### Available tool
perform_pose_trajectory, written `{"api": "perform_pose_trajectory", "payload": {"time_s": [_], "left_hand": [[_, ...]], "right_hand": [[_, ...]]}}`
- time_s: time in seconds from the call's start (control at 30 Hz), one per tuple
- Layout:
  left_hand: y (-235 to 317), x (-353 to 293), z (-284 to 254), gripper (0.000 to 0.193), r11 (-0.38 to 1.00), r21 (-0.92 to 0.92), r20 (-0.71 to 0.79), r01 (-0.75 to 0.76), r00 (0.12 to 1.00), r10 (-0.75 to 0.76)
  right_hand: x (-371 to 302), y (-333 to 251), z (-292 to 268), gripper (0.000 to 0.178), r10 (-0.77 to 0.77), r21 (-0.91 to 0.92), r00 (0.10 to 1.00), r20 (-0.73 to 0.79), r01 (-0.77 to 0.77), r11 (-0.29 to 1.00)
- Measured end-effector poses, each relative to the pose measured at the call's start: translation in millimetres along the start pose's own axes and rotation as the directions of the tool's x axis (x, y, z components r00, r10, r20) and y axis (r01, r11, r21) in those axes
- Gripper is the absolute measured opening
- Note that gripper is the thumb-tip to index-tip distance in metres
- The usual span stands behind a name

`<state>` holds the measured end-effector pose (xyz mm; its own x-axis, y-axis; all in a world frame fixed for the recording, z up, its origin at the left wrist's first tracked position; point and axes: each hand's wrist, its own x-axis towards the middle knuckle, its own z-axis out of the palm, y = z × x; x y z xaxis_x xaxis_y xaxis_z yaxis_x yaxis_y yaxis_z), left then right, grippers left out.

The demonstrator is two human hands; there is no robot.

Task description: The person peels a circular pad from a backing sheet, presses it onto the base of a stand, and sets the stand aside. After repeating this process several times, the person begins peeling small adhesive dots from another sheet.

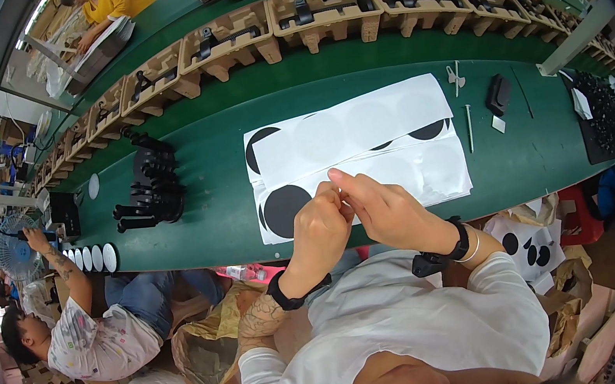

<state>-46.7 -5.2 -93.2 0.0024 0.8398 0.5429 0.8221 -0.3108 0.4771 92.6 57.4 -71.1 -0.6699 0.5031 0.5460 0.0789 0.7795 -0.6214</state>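
Note:
My left hand (320,226) and my right hand (386,206) meet in front of my chest, over the near edge of the bench. Both are closed, fingertips pinched together; whatever lies between them is too small or hidden to make out. Under and beyond them lie white sheets (439,165) with large round black stickers. One black disc (286,209) shows fully, just left of my left hand. A loose white strip (351,124) with faint round outlines covers part of the upper row of discs. Each of my wrists wears a black band.
Black jointed parts (149,184) stand on the green bench (215,146) at left, with white discs (97,258) beyond. Brown moulded trays (326,16) line the back. At right are a black case (498,94), a thin white rod (470,128) and a black pile (597,116). Co-workers sit nearby.

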Motion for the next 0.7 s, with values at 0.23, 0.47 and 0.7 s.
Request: {"api": "perform_pose_trajectory", "payload": {"time_s": [0.23, 0.47, 0.7], "left_hand": [[-0.6, -1.7, -0.1, 0.027, 0.994, -0.108, -0.017, -0.015, 1.0, 0.013], [1.5, -1.9, -10.6, 0.041, 0.982, -0.108, -0.003, -0.153, 0.988, 0.153], [7.3, 4.8, -16.1, 0.04, 0.956, -0.207, -0.18, -0.21, 0.968, 0.174]], "right_hand": [[4.7, 3.6, -6.6, 0.076, 0.237, 0.272, 0.97, 0.046, -0.241, 0.932], [10.0, 12.7, -23.9, 0.084, 0.377, 0.548, 0.925, 0.05, -0.341, 0.764], [9.0, 2.1, -36.6, 0.087, 0.475, 0.733, 0.878, 0.052, -0.356, 0.579]]}}
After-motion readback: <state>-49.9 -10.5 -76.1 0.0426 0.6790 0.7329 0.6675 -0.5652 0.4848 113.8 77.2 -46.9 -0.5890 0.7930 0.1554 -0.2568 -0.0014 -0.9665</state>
